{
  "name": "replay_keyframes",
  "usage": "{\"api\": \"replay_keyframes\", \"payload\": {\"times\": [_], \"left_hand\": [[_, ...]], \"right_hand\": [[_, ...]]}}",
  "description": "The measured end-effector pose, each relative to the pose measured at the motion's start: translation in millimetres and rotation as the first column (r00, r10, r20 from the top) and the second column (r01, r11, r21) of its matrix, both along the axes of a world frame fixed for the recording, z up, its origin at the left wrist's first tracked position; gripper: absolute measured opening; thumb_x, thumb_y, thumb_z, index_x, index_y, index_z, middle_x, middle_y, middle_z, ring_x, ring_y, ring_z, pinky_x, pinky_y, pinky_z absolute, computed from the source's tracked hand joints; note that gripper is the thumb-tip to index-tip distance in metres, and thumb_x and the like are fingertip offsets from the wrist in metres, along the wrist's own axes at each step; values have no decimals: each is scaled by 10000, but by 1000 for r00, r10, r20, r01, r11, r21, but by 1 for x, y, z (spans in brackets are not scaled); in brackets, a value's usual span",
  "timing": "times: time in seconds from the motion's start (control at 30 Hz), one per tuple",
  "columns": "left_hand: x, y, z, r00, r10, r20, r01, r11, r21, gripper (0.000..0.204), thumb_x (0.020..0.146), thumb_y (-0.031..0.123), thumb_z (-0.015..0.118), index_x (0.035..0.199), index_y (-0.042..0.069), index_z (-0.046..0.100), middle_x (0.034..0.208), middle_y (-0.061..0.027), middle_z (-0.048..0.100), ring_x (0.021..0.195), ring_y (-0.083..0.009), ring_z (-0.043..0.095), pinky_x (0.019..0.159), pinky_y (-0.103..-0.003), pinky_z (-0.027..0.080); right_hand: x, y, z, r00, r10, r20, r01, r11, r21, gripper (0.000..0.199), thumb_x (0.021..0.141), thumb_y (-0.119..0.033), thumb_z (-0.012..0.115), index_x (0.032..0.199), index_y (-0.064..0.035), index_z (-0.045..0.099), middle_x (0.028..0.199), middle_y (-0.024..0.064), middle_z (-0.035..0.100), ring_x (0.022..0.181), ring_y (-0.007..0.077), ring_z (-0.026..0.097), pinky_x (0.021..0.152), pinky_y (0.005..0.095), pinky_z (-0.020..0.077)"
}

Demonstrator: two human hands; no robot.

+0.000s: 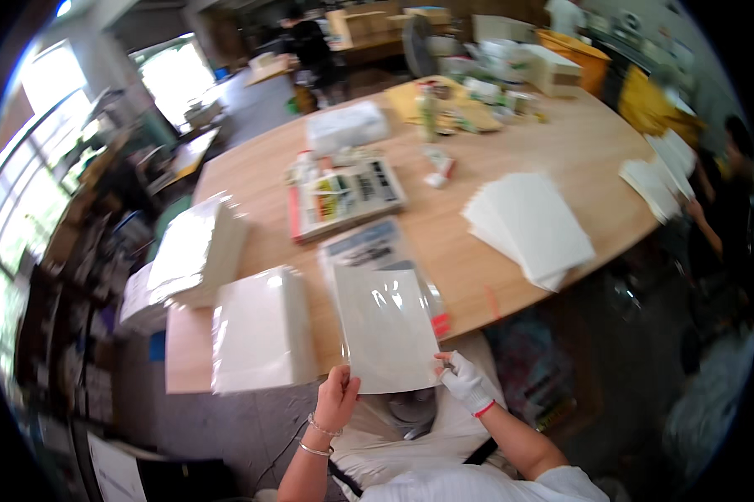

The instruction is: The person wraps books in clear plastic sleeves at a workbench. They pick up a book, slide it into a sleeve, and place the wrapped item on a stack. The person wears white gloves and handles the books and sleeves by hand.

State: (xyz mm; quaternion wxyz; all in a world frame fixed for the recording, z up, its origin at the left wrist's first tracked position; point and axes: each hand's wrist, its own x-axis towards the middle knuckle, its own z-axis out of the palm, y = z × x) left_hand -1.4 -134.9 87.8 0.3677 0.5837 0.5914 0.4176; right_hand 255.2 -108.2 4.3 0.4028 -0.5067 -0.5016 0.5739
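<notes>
A white sheet in a glossy clear plastic sleeve (pixel 385 335) juts over the table's near edge, in front of my lap. My left hand (pixel 338 400), bare with bracelets at the wrist, is closed on its near left corner. A white glove with bare fingertips covers my right hand (pixel 467 386), closed at the near right corner. Beneath the sleeve's far end lies a printed sheet (pixel 364 248) under plastic. To the left sits a stack of plastic-sleeved white sheets (pixel 261 330), with another glossy stack (pixel 197 251) beyond it.
A fanned pile of white sheets (pixel 529 227) lies on the right of the wooden table (pixel 268 188). A printed box (pixel 348 197) with small items on it stands mid-table. Tubs (pixel 502 60) and bottles crowd the far end. A person (pixel 733 192) handles papers at the right edge.
</notes>
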Motion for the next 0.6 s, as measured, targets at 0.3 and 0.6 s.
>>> {"api": "replay_keyframes", "payload": {"times": [0.3, 0.6], "left_hand": [[-251, -32, -2, 901, 416, 124, -433, 881, 188, 280, 848, 74, 471, 1107, -29, 501, 1047, -35, 510, 848, -76, 456, 729, -208, 392], [-276, -37, -76, 670, 647, -364, -587, 762, 274, 465, 860, 110, 433, 1287, -45, 336, 1327, -192, 356, 1215, -270, 361, 1010, -360, 265]], "right_hand": [[-214, 44, 83, 930, 358, 80, -354, 820, 450, 247, 804, -162, 544, 991, -7, 588, 823, 159, 605, 771, 266, 591, 682, 322, 459], [-180, 47, 57, 915, 401, 28, -380, 841, 385, 209, 798, -147, 555, 935, 7, 590, 850, 166, 616, 747, 291, 598, 662, 339, 462]]}}
